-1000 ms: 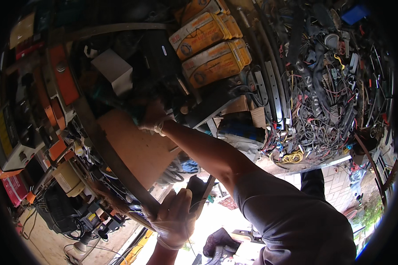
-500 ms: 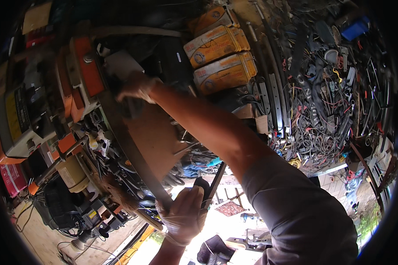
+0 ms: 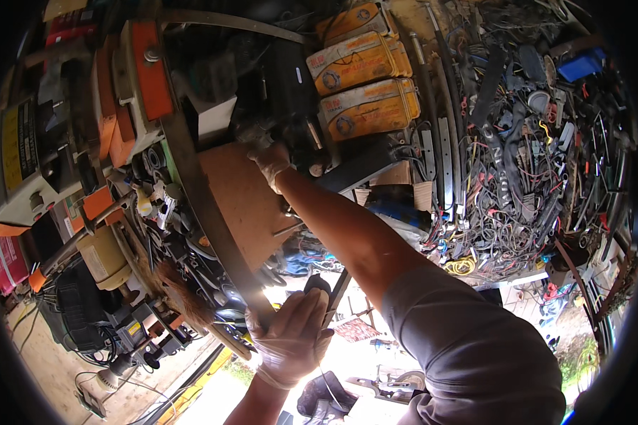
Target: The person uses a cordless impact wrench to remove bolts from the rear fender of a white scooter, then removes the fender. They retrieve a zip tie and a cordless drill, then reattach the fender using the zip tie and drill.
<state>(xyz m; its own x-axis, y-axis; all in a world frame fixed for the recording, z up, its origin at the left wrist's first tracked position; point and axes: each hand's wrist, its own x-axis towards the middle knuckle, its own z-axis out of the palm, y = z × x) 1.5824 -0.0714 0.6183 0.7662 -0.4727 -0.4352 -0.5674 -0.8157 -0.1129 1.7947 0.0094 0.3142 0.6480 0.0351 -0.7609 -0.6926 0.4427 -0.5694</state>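
Note:
My right hand (image 3: 271, 166), in a thin pale glove, reaches across to the dim far side of a brown board (image 3: 237, 198). Its fingers are closed at a dark, greyish piece (image 3: 254, 136) whose shape is lost in shadow. My left hand (image 3: 290, 340), also gloved, is nearer to me, at the near end of a long flat metal bar (image 3: 209, 223). Its fingers are bent together against a dark, round-topped piece (image 3: 318, 283); what they grip is mostly hidden.
Orange-and-grey machines (image 3: 149, 71) stand at the left, above a beige cylinder (image 3: 105, 258). Stacked yellow cases (image 3: 368, 110) sit at the back. Tangled cables and tools (image 3: 517, 170) cover the right side. A lamp (image 3: 110, 377) is at lower left.
My right hand has moved to the right and slightly nearer, away from the pale box beside the orange machine. My left hand stays at the bar's end. The whole view has shifted slightly.

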